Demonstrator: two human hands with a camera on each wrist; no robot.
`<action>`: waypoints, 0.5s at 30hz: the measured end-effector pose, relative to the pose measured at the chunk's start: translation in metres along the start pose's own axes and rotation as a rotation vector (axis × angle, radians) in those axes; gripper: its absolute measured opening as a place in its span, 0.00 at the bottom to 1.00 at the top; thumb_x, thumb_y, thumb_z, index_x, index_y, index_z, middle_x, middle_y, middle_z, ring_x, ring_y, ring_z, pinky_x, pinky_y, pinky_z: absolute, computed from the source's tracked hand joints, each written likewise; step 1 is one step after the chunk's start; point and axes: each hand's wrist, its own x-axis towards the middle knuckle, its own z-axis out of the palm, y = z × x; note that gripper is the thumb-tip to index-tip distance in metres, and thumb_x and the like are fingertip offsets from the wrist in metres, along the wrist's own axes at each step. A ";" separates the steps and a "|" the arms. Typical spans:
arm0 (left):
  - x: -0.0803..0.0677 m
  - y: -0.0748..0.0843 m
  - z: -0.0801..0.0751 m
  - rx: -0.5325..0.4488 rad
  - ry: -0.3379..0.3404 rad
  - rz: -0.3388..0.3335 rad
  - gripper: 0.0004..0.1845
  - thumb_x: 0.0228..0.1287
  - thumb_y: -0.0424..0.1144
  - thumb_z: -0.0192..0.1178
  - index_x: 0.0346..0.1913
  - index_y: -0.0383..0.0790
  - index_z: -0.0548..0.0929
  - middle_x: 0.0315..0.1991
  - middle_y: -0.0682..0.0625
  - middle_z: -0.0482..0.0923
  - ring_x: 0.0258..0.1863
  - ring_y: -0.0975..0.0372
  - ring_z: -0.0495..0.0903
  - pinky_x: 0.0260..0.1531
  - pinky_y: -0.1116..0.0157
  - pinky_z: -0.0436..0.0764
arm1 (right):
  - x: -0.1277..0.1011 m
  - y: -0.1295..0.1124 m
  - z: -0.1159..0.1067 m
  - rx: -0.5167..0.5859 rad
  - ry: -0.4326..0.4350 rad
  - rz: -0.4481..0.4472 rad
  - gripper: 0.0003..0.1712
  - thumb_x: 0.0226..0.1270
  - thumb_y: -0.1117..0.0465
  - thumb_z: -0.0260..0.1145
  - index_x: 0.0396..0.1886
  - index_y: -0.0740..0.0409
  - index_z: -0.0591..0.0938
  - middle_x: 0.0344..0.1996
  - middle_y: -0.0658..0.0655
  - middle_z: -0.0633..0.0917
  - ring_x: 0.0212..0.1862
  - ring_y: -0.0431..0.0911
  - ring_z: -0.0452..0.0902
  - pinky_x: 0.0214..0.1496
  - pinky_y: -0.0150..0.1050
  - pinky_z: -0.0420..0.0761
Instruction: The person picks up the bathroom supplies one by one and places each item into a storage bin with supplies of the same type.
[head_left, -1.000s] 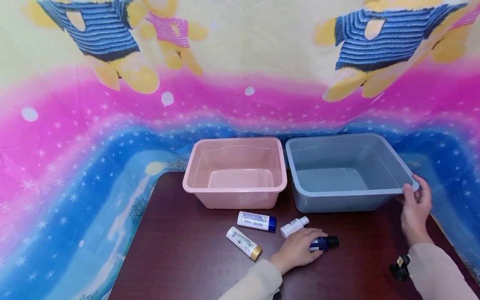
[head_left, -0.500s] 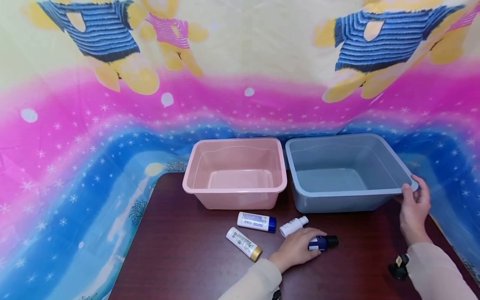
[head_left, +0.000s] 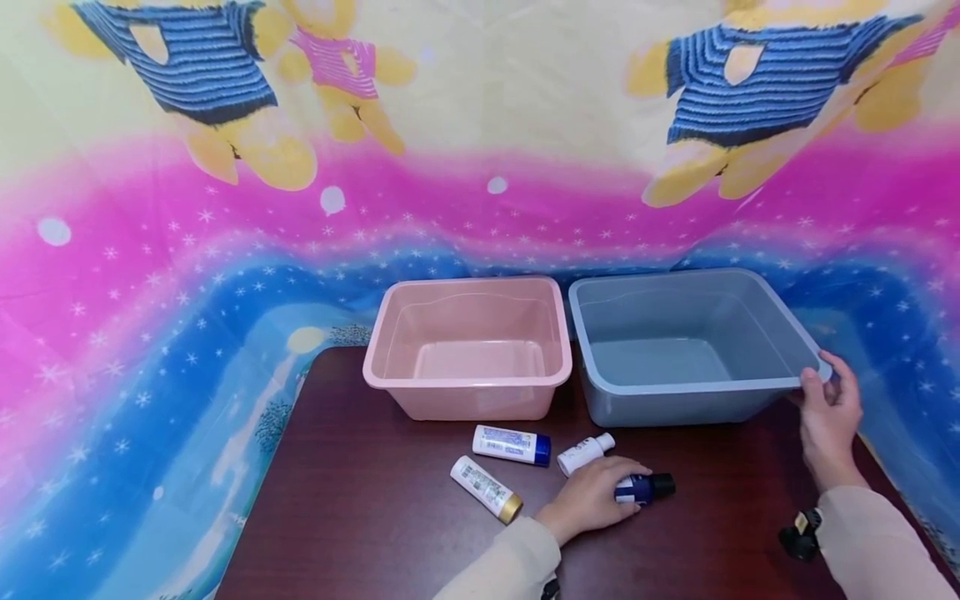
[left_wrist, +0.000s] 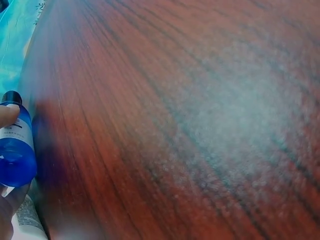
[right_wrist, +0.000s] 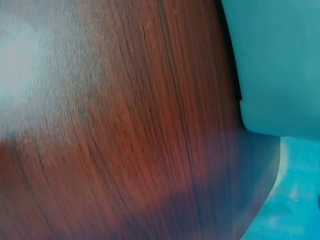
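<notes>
My left hand [head_left: 596, 493] grips a dark blue bottle [head_left: 636, 490] with a black cap, lying on its side on the table. In the left wrist view the thumb lies across the white label of the blue bottle [left_wrist: 17, 162]. A small white bottle [head_left: 581, 455] lies just behind the knuckles, partly overlapped by the hand. My right hand [head_left: 832, 421] holds the front right corner of the blue-grey basin [head_left: 697, 387], thumb on the rim. The right wrist view shows only the side of the basin [right_wrist: 280, 65] and the table.
A pink basin [head_left: 472, 400] stands left of the blue-grey one. On the dark wooden table [head_left: 337, 500] lie a white bottle with a blue cap [head_left: 510, 444] and a white tube with a gold cap [head_left: 486, 487]. A patterned cloth [head_left: 435, 192] hangs behind.
Both hands keep their holds in about the same places. The head view has shifted very slightly.
</notes>
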 end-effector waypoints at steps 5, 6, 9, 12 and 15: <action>-0.003 0.000 -0.002 0.010 0.001 0.036 0.28 0.59 0.46 0.72 0.63 0.56 0.78 0.58 0.62 0.77 0.59 0.77 0.70 0.58 0.81 0.62 | -0.001 0.001 -0.002 0.006 -0.006 -0.015 0.23 0.69 0.70 0.63 0.63 0.56 0.78 0.48 0.54 0.82 0.47 0.42 0.79 0.34 0.26 0.81; -0.004 0.000 -0.002 0.012 0.001 0.042 0.28 0.59 0.46 0.72 0.63 0.55 0.78 0.58 0.62 0.77 0.58 0.77 0.70 0.58 0.81 0.62 | -0.001 0.001 -0.002 0.007 -0.007 -0.013 0.23 0.69 0.70 0.63 0.63 0.56 0.78 0.47 0.53 0.82 0.47 0.42 0.79 0.34 0.26 0.81; -0.006 -0.001 -0.002 0.005 0.003 0.044 0.28 0.59 0.47 0.72 0.63 0.55 0.78 0.58 0.62 0.77 0.58 0.77 0.70 0.58 0.81 0.62 | -0.001 0.001 -0.002 0.002 -0.019 -0.005 0.23 0.70 0.69 0.63 0.64 0.54 0.77 0.48 0.53 0.82 0.47 0.42 0.78 0.34 0.25 0.81; -0.008 -0.002 -0.002 -0.004 0.008 0.043 0.28 0.59 0.47 0.72 0.63 0.55 0.78 0.58 0.62 0.77 0.59 0.77 0.70 0.58 0.81 0.62 | 0.000 0.001 -0.001 0.001 -0.032 -0.001 0.23 0.71 0.68 0.62 0.65 0.53 0.76 0.51 0.52 0.80 0.48 0.41 0.77 0.35 0.25 0.80; -0.010 -0.003 -0.004 -0.010 0.011 0.047 0.28 0.59 0.46 0.71 0.63 0.54 0.78 0.58 0.62 0.77 0.59 0.77 0.70 0.58 0.81 0.62 | 0.002 0.000 -0.001 -0.001 -0.033 -0.006 0.23 0.72 0.69 0.61 0.65 0.53 0.75 0.50 0.52 0.80 0.47 0.41 0.78 0.35 0.24 0.80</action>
